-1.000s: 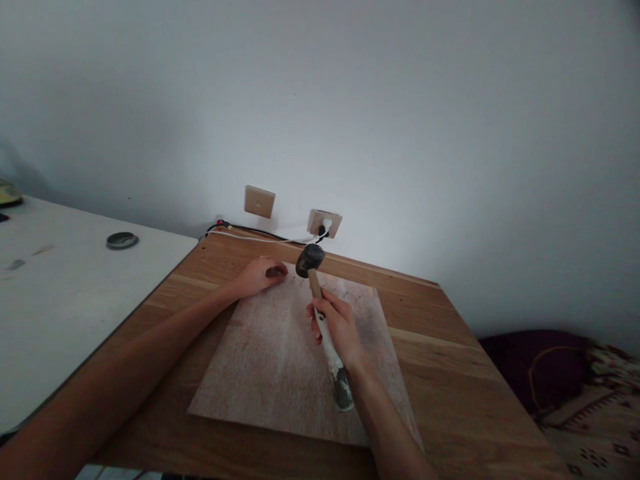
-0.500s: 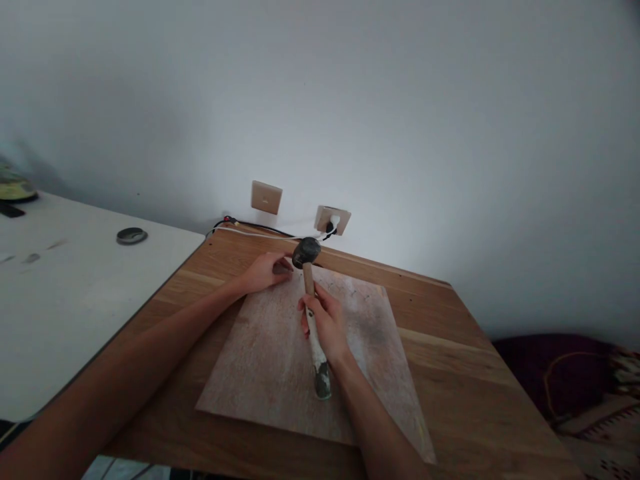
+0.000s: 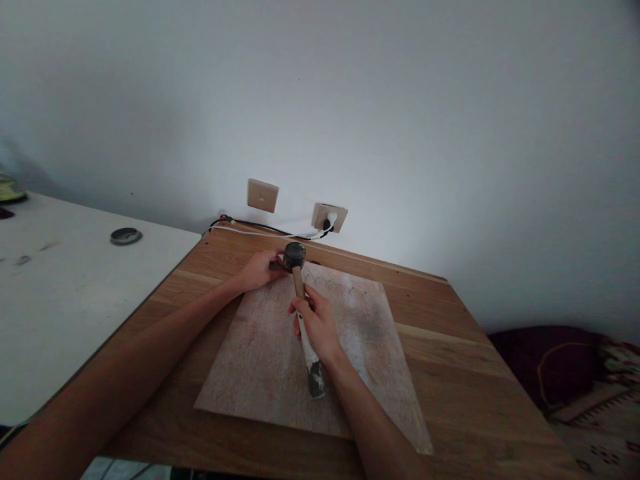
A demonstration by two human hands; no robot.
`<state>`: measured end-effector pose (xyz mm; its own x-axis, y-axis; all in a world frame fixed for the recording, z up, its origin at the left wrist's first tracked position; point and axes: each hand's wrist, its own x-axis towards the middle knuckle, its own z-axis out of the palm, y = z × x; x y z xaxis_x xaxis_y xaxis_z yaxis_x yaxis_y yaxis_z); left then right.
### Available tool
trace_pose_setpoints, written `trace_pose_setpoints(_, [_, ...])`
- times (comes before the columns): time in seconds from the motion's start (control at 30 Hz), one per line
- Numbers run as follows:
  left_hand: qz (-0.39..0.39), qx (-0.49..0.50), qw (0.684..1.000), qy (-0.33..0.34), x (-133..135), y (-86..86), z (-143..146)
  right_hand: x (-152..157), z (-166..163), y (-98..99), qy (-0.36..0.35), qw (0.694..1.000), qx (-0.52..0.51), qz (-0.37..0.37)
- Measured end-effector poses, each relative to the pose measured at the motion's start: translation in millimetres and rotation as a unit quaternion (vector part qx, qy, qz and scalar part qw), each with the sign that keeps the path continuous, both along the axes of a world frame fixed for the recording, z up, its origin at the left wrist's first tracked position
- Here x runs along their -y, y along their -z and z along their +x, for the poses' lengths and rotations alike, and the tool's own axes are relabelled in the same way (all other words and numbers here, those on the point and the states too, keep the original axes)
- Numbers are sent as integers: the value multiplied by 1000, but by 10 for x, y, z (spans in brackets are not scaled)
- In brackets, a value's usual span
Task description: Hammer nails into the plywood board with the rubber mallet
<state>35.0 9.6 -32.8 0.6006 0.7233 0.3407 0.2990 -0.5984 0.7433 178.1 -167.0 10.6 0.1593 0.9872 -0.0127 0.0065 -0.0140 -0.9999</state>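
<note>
My right hand point(image 3: 317, 327) is closed round the pale, worn handle of a mallet point(image 3: 309, 347), whose dark, rounded head tilts up towards the wall. Under it lies a flat, whitish-brown wooden board point(image 3: 270, 353). At the board's far left corner rests my left hand point(image 3: 260, 269), its thumb and fingers curled together just beside the mallet head. The head partly covers those fingertips, and what they pinch, if anything, is hidden. A row of small, thin nail-like bits point(image 3: 333, 285) runs along the board's far edge, too small to make out fully.
The board lies on a brown wooden table point(image 3: 450, 373) against a wall. Cables point(image 3: 270, 231) run along its back edge to a socket point(image 3: 330, 218). A white table point(image 3: 65, 287) on the left bears a round dark lid point(image 3: 126, 236). Dark red fabric point(image 3: 565, 363) lies at the right.
The mallet head has shifted slightly left and turned, now overlapping my left fingertips more. My right hand moved a little left with it. The whole view has shifted slightly.
</note>
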Motion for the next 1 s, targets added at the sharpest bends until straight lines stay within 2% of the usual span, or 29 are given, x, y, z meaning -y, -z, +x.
trace_pose_setpoints(0.2, [21,7,1000,-1,-26,35,-4,-9,24,-9,7,1000,-9,-12])
trace_pose_setpoints(0.33, [1,12,1000,10,-21,32,-6,-2,13,-36,11,1000,-7,-8])
trace_pose_setpoints(0.5, [-2,-10,1000,-6,16,-22,-11,98,122,-265,118,982,-126,80])
trace_pose_setpoints(0.6, [-5,-21,1000,-6,13,-30,-10,280,334,-371,149,977,-136,75])
trace_pose_setpoints(0.7, [-8,-22,1000,1,3,-32,-11,560,533,-283,165,980,-111,15])
trace_pose_setpoints(0.83, [-4,-12,1000,22,2,-37,-19,912,591,9,215,974,-65,-43])
trace_pose_setpoints(0.9, [-3,-11,1000,24,0,-36,-20,1004,555,116,210,973,-79,-59])
trace_pose_setpoints(1.0, [-8,-8,1000,22,-4,-31,-16,1031,527,174,173,976,-99,-85])
